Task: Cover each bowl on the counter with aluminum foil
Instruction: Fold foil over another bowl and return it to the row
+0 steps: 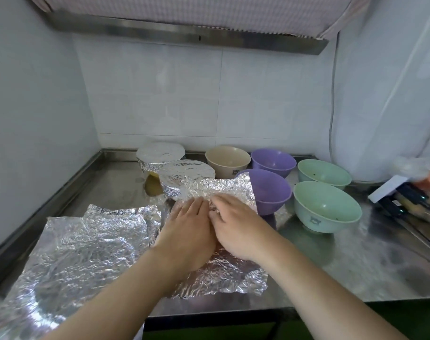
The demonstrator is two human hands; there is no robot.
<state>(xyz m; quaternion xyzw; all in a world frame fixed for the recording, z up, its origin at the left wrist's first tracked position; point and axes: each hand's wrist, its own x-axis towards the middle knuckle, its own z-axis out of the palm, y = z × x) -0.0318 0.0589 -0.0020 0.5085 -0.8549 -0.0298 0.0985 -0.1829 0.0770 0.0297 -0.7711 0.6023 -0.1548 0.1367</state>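
Crumpled foil sheets (81, 253) lie nearest on the steel counter (344, 266). Both hands, left (187, 231) and right (236, 227), press flat-fingered on a foil sheet (221, 187). Two foil-covered bowls (187, 177) sit behind; the uncovered beige (227, 161), purple (270, 190) and green bowls (326, 207) crowd the right, before white wall tiles (209, 94).

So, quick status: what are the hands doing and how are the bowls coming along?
Both hands, left and right, pressing a crinkled foil sheet. Two foil-covered bowls done; five uncovered. Near purple plastic bowl touches the sheet's edge.
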